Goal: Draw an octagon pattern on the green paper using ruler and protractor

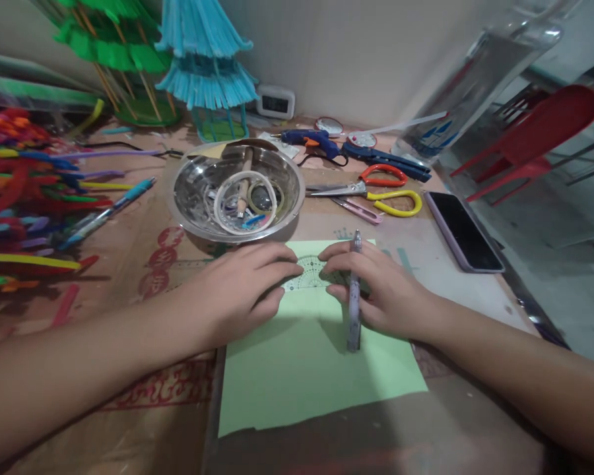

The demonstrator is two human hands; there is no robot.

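Note:
A sheet of light green paper (317, 363) lies in front of me, its near edge uneven. Across its upper part rests a clear ruler with a protractor pattern (311, 269). My left hand (250, 280) holds the ruler from the left, fingers on the far side and thumb on the near side. My right hand (383, 287) is at the ruler's right part, fingertips touching it. A grey patterned pen (354, 303) is tucked between the right fingers, roughly upright in view. Both palms hide the ruler's ends.
Behind the paper stands a steel bowl (178, 204) with rings of tape. Scissors (396, 203), a blue glue gun (317, 140) and a phone (465, 231) lie right of it. Colourful pipe cleaners (24, 204) pile up left; green and blue tiered models (205, 89) stand behind.

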